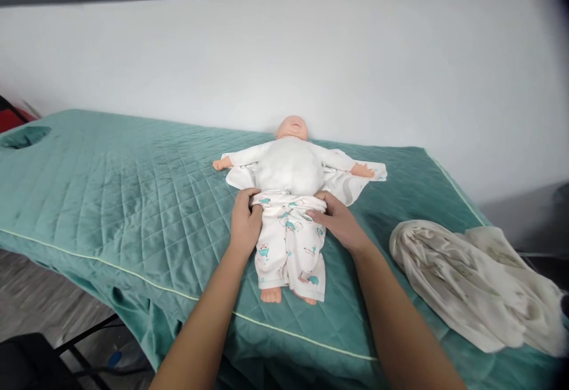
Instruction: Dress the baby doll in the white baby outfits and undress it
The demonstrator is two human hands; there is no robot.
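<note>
A baby doll [288,162] lies on its back on a teal quilted table [133,200], head toward the wall, arms spread. It wears a white top and printed white trousers [291,248]; bare feet show at the bottom. My left hand [244,221] grips the trousers' waistband at the doll's left-side hip, fingers curled into the cloth. My right hand [340,221] holds the waistband on the other side, fingers pressed on the fabric. An open printed garment [355,179] lies spread under the doll's back.
A crumpled cream cloth [475,283] lies on the table to the right. A face hole [24,136] is at the table's far left end. A white wall runs behind. The floor and black table legs [84,342] show lower left.
</note>
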